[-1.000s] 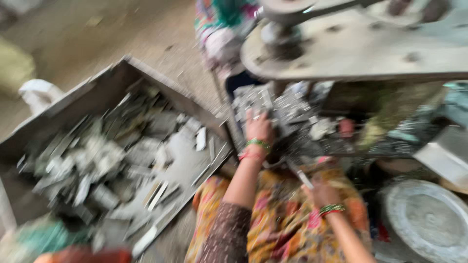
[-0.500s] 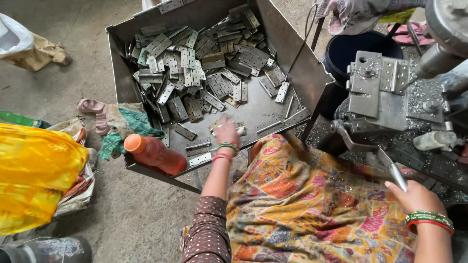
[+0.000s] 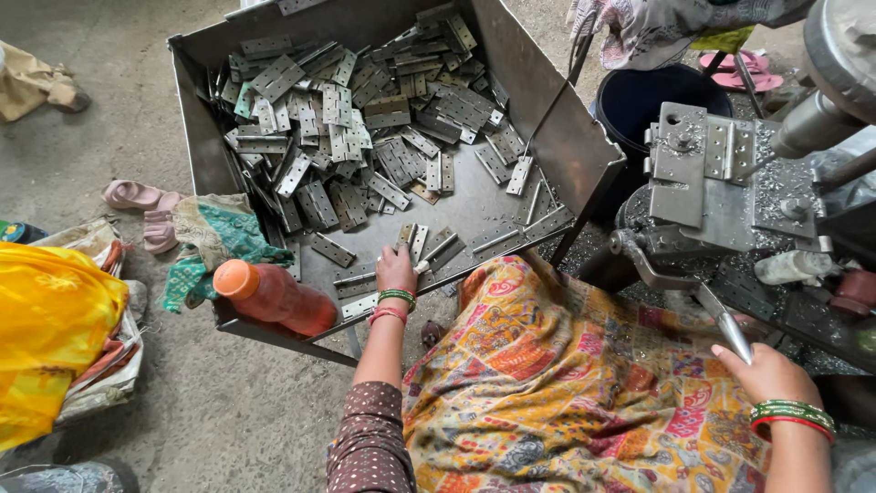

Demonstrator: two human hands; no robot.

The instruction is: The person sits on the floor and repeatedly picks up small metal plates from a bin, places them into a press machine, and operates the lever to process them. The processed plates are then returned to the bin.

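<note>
Head view: left hand (image 3: 396, 270) grips hinge plates (image 3: 412, 243).

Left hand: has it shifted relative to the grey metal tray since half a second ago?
Barely. The left hand rests on the flat metal hinge plates near the front edge of the grey metal tray, right of the orange plastic bottle, as before.

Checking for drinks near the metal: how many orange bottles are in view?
1. The orange bottle lies on its side at the metal tray's near-left corner, left of the left hand. Others may be hidden.
</note>
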